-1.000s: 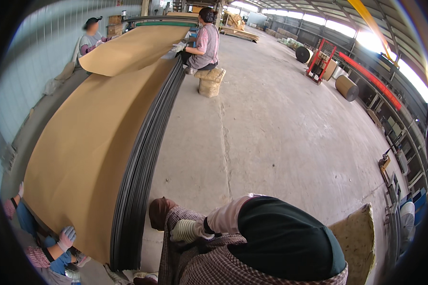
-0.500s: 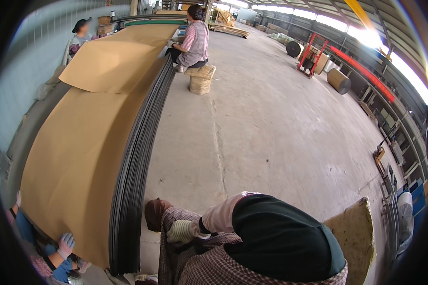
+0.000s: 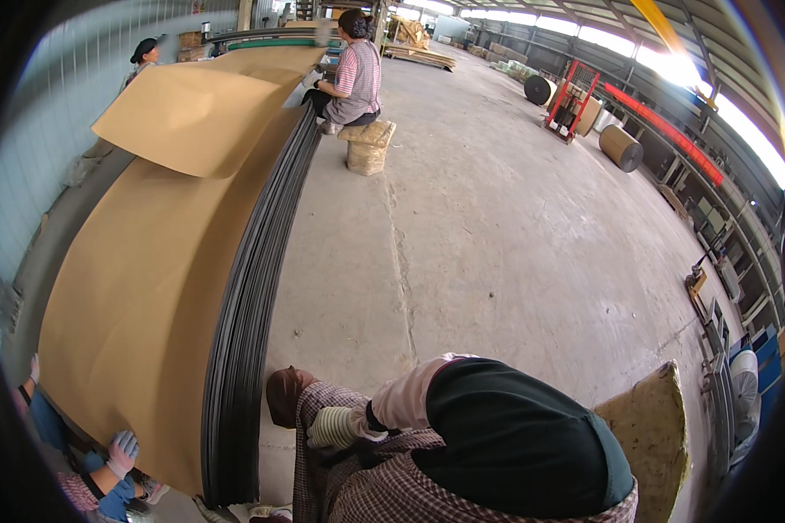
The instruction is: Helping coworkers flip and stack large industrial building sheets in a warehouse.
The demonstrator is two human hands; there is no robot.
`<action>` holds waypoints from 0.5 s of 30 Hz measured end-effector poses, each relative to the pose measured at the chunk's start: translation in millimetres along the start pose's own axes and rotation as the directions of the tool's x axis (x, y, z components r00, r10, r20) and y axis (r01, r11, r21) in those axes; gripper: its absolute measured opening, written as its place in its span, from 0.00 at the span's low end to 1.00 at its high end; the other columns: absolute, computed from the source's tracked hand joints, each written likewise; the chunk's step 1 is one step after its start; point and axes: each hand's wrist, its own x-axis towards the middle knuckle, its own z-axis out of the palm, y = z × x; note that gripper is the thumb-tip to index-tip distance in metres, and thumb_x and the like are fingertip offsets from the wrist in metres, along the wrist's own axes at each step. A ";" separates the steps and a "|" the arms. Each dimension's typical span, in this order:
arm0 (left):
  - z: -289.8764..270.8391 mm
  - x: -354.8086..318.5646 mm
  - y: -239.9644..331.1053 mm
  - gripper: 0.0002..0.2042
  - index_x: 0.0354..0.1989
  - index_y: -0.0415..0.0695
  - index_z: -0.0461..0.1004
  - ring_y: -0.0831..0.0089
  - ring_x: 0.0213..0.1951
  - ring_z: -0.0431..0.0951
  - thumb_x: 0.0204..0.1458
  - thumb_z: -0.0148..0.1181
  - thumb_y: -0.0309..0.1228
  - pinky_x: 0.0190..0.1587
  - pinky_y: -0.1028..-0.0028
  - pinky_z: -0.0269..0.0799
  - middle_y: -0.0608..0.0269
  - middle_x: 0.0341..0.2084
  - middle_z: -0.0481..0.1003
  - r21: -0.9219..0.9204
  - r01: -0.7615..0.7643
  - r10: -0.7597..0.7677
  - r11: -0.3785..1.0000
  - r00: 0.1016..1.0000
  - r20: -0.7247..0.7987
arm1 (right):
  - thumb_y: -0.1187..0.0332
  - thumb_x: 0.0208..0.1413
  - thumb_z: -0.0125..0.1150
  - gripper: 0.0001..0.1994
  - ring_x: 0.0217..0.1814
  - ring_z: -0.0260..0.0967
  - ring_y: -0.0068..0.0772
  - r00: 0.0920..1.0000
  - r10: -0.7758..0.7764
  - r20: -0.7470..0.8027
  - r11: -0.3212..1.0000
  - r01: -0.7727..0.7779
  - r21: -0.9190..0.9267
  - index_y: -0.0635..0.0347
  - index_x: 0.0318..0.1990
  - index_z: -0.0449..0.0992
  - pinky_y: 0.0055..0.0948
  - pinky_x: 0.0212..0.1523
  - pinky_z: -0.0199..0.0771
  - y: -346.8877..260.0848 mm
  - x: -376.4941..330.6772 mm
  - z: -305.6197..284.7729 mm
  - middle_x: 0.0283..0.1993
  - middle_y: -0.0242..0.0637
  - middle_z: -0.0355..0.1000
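A long tan sheet (image 3: 139, 296) lies on a stack of thin black sheets (image 3: 253, 314) that runs away from me on the left. Its far end is folded back into a raised flap (image 3: 192, 113). My left hand (image 3: 283, 397), in a brown glove, is curled into a fist just right of the stack's near edge, with nothing visible in it. My right hand (image 3: 331, 427), in a white knit glove, rests against my plaid left sleeve; its grip is unclear. My dark apron fills the bottom of the view.
A co-worker's gloved hands (image 3: 120, 453) hold the sheet's near left corner. A person (image 3: 356, 74) sits on a block stool (image 3: 368, 144) at the far end, another (image 3: 144, 57) stands far left. A yellow foam block (image 3: 654, 427) is at my right. Brown rolls (image 3: 621, 146) and a red cart (image 3: 574, 98) stand across the concrete floor.
The folded flap at the far end has grown and come nearer along the stack. My hands have stayed almost where they were.
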 end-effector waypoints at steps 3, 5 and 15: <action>3.4 -3.4 -4.0 0.29 0.66 0.52 0.49 0.58 0.61 0.59 0.56 0.47 0.38 0.60 0.64 0.57 0.55 0.64 0.54 -0.005 0.022 -0.022 1.000 1.000 -0.014 | 0.56 0.47 0.61 0.18 0.36 0.74 0.48 1.000 -0.008 -0.005 1.000 0.008 -0.006 0.60 0.39 0.75 0.43 0.36 0.75 -0.3 -0.3 -1.1 0.36 0.43 0.72; 5.2 -8.6 -6.8 0.29 0.66 0.53 0.48 0.58 0.61 0.59 0.56 0.47 0.38 0.60 0.64 0.57 0.55 0.64 0.53 -0.004 0.029 -0.029 1.000 1.000 -0.012 | 0.56 0.47 0.60 0.18 0.36 0.74 0.48 1.000 -0.012 -0.011 1.000 0.012 -0.023 0.60 0.39 0.75 0.43 0.36 0.75 -1.0 -0.8 -1.1 0.36 0.43 0.72; 30.7 -25.0 -30.2 0.31 0.67 0.54 0.44 0.58 0.61 0.58 0.56 0.48 0.34 0.59 0.64 0.59 0.55 0.65 0.50 -0.040 0.072 -0.073 0.997 0.997 -0.030 | 0.56 0.48 0.61 0.17 0.36 0.74 0.48 1.000 0.010 0.006 1.000 -0.010 -0.008 0.60 0.39 0.75 0.42 0.36 0.75 -8.8 0.9 -8.4 0.35 0.43 0.73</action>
